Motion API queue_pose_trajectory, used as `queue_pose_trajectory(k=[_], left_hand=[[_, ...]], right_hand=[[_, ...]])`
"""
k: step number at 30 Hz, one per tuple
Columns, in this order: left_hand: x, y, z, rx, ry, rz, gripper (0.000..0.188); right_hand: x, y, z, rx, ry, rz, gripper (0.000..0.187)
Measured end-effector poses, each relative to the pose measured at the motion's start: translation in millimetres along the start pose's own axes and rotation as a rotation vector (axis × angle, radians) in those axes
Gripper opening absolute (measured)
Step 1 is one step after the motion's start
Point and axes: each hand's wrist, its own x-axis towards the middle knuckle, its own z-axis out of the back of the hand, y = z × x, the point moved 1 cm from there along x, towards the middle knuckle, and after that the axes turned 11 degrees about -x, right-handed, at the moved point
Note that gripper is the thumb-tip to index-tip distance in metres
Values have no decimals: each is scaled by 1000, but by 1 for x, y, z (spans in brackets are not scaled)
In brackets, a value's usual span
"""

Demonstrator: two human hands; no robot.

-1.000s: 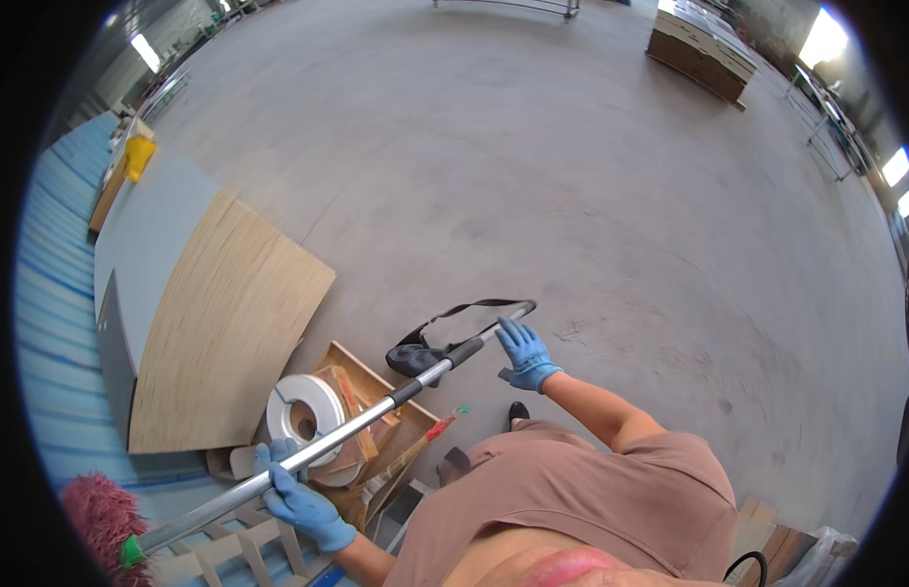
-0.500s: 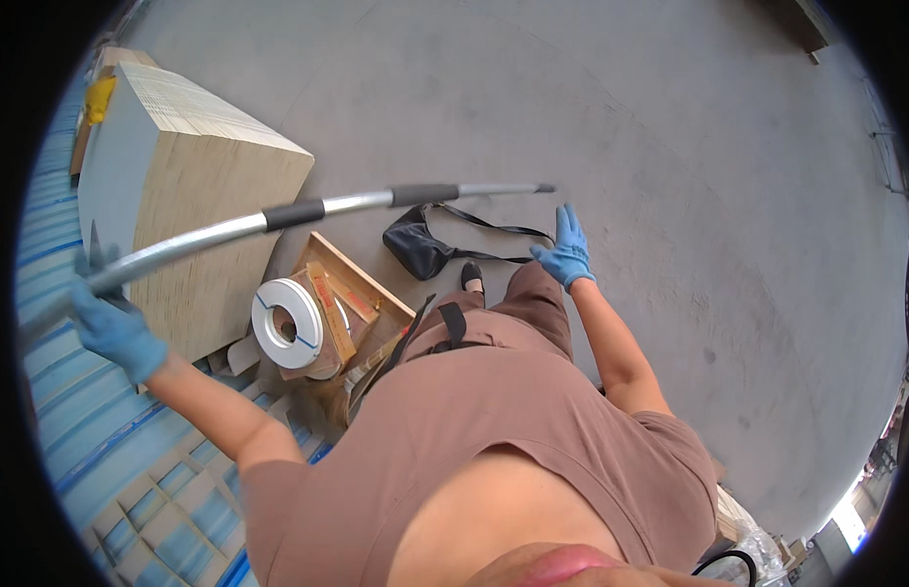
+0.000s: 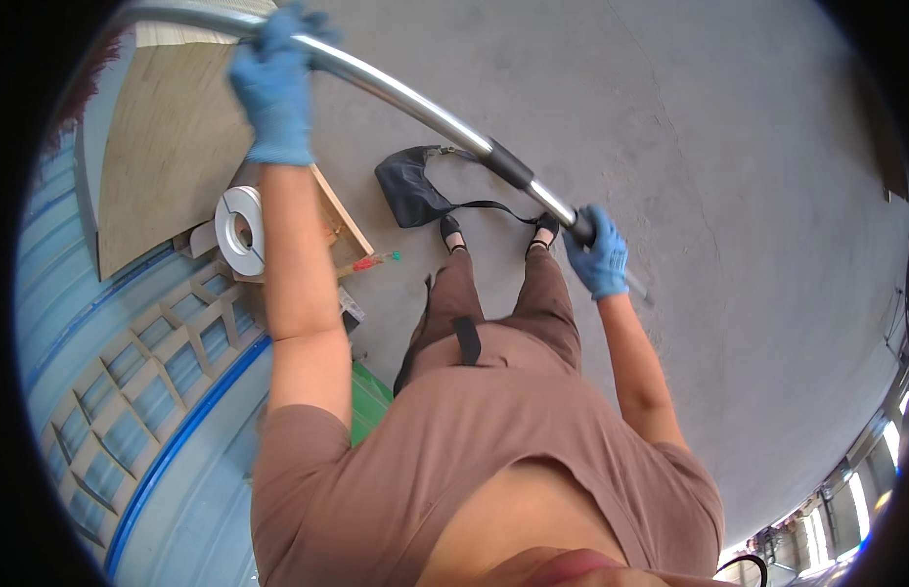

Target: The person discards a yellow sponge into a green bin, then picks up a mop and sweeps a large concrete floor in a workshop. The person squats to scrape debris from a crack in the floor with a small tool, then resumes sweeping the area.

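Left hand [image 3: 278,103], gloved, at 11 o'clock: clenched round the pole [image 3: 405,101]. Right hand [image 3: 599,256], gloved, between 2 and 3 o'clock: fingers wrapped round the same pole, beside 1 of its 2 visible dark collars [image 3: 510,165]. Pole slants from 11 o'clock toward 3 o'clock, above the floor [image 3: 748,196]. Black bag [image 3: 408,186] on the floor at 11 o'clock; white roll [image 3: 230,237] between 9 and 10.

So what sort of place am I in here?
Probably a workshop or warehouse, perhaps one working with wood: there's a stack of wooden boards, a wide grey concrete-looking floor and what looks like a ribbed blue metal wall.
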Motion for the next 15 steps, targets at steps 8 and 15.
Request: queue_pose_trajectory(k=[8, 15], left_hand=[[-81, 303, -82, -272, 280, 413, 30], [-275, 641, -34, 181, 44, 1109, 47]], right_hand=[[-6, -57, -127, 277, 317, -506, 28], [-56, -149, -221, 567, 437, -1007, 21]])
